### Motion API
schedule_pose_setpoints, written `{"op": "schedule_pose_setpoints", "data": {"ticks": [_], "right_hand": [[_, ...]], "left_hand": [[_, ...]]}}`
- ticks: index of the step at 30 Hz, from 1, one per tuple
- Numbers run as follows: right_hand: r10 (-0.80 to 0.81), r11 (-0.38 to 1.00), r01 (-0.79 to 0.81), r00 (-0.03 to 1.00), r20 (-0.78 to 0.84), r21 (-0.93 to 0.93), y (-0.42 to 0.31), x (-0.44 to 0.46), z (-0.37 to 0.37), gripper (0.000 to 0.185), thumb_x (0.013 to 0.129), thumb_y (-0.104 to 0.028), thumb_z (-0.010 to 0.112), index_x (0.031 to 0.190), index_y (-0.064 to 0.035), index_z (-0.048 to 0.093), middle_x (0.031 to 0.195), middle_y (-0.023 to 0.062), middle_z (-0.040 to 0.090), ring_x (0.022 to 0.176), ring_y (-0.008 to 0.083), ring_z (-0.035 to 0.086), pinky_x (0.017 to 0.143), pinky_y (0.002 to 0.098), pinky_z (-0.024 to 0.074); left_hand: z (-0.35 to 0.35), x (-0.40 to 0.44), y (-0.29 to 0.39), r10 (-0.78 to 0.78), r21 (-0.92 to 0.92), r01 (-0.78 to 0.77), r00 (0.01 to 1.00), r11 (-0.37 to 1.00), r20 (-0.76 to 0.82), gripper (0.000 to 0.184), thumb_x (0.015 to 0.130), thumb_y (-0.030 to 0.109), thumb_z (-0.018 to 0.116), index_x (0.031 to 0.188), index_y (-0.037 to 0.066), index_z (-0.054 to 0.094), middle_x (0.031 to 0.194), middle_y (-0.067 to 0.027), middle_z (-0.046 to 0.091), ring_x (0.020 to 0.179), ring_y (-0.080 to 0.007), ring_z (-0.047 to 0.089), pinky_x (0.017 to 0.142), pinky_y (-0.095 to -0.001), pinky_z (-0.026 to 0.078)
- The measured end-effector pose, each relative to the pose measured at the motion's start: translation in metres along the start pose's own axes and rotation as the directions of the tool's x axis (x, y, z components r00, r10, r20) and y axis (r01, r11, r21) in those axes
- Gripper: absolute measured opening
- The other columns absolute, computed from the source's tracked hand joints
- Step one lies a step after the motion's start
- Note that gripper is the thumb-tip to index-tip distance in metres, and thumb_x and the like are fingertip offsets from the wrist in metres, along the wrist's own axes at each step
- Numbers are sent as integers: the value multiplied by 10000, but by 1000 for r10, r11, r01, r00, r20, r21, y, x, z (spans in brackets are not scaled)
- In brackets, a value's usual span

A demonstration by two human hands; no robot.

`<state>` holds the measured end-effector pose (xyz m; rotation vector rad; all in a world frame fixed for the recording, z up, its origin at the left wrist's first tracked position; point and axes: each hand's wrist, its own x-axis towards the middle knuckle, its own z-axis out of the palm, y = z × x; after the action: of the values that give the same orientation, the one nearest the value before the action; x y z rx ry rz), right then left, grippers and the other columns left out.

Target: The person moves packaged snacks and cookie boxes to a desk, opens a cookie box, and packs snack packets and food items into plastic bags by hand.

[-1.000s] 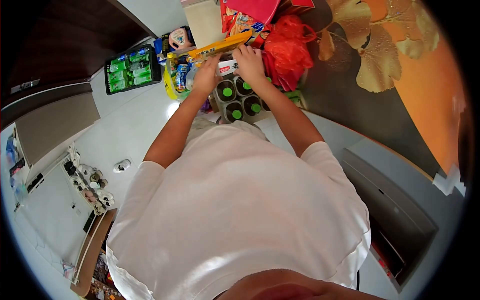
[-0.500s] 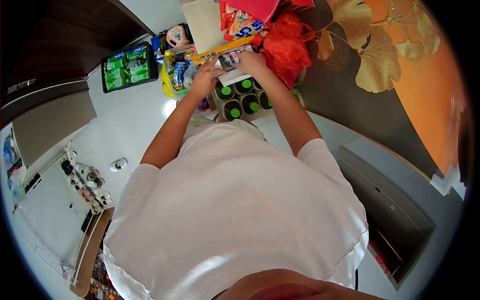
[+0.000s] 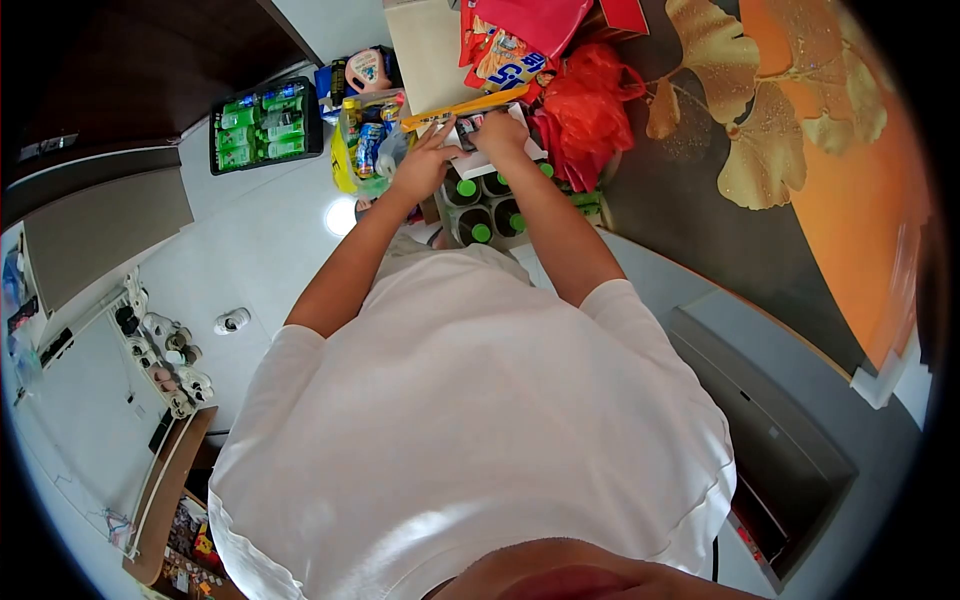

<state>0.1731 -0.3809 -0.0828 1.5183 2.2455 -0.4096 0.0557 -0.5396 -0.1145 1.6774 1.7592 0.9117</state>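
Note:
A small white box [image 3: 481, 168] sits on top of a pack of dark bottles with green caps [image 3: 481, 233]. Small dark packs [image 3: 467, 131] show inside the box. My left hand [image 3: 425, 165] lies at the box's left side, its fingers spread and touching the edge. Over the box, my right hand [image 3: 501, 138] reaches in with bent fingers; its fingertips are hidden, and I cannot make out what they grip. Just beyond both hands runs a yellow strip [image 3: 470, 106].
A yellow bag of cans and bottles [image 3: 369, 147] stands left, with a black crate of green bottles [image 3: 263, 127] farther left. To the right are a red plastic bag [image 3: 588, 105] and a red snack packet [image 3: 507, 62]. A pale carton [image 3: 424, 60] stands behind.
The view has shifted slightly, so the goods appear farther right. My right hand has moved inward over the box, its fingers now covering more of the contents. My left hand stays at the box's left side.

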Motion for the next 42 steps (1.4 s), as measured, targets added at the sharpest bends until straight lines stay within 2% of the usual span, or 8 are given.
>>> {"op": "schedule_pose_setpoints", "data": {"ticks": [7,10,13,22,27,31,35,42], "right_hand": [[-103,973,97,994,19,209,15,-20,-34,283,747,-349,847,911,-121,812,1063,145,761,971,334,741,820,451,592],[-208,872,316,931,-300,374,45,-42,-58,251,786,-298,812,870,-63,781,907,151,742,863,380,707,765,462,567],[-109,743,274,950,-293,611,85,-76,-100,232,873,-228,831,900,-32,710,798,62,689,782,146,648,750,306,518],[290,28,358,891,-350,933,165,-127,-141,121,1000,-111,675,1081,-28,640,1021,93,705,928,182,703,786,341,636],[130,-274,279,959,-252,920,143,-135,-115,208,1030,-166,610,1164,-9,629,1108,117,682,971,211,715,780,387,660],[-296,-107,110,945,-137,988,80,-141,-92,267,1040,-170,626,1252,-9,636,1150,86,695,983,162,708,803,314,602],[-617,-13,120,780,-102,993,8,-161,-72,229,1037,-188,673,1203,-31,673,990,0,723,839,63,673,696,222,531],[-762,13,182,638,-108,983,-110,-233,-30,264,1021,-171,707,1217,4,674,1052,10,718,927,68,645,809,237,522]], "left_hand": [[1,-1,-1,9,-8,-9,1000,1000,3,507,786,-93,655,1158,238,752,1696,-105,335,1500,-453,376,1179,-472,421],[2,-1,-3,8,-19,-8,1000,1000,4,528,786,-108,641,1177,230,749,1697,-105,331,1506,-453,366,1182,-470,414],[1,-2,-2,16,-9,-16,1000,1000,-5,513,794,-90,642,1178,233,751,1685,-107,354,1489,-452,392,1182,-465,417],[-22,-12,28,-166,-176,153,984,972,-64,542,807,1,694,1331,116,619,1495,-147,545,1329,-330,573,1097,-402,484],[-58,-34,83,-398,-410,339,915,847,-64,376,950,109,687,1319,72,622,1364,-130,639,1249,-257,622,1035,-365,512],[-90,-59,126,-467,-794,200,877,574,-116,340,1098,258,552,1361,52,611,1343,-95,657,1275,-206,602,1048,-387,501],[-118,-107,165,-565,-900,340,814,273,135,489,1079,353,588,1470,60,558,1339,-71,656,1205,-148,621,1018,-305,503],[-145,-233,160,-644,-829,269,752,490,-136,433,956,232,783,1304,14,646,1118,-39,724,972,-97,659,858,-299,560]]}}
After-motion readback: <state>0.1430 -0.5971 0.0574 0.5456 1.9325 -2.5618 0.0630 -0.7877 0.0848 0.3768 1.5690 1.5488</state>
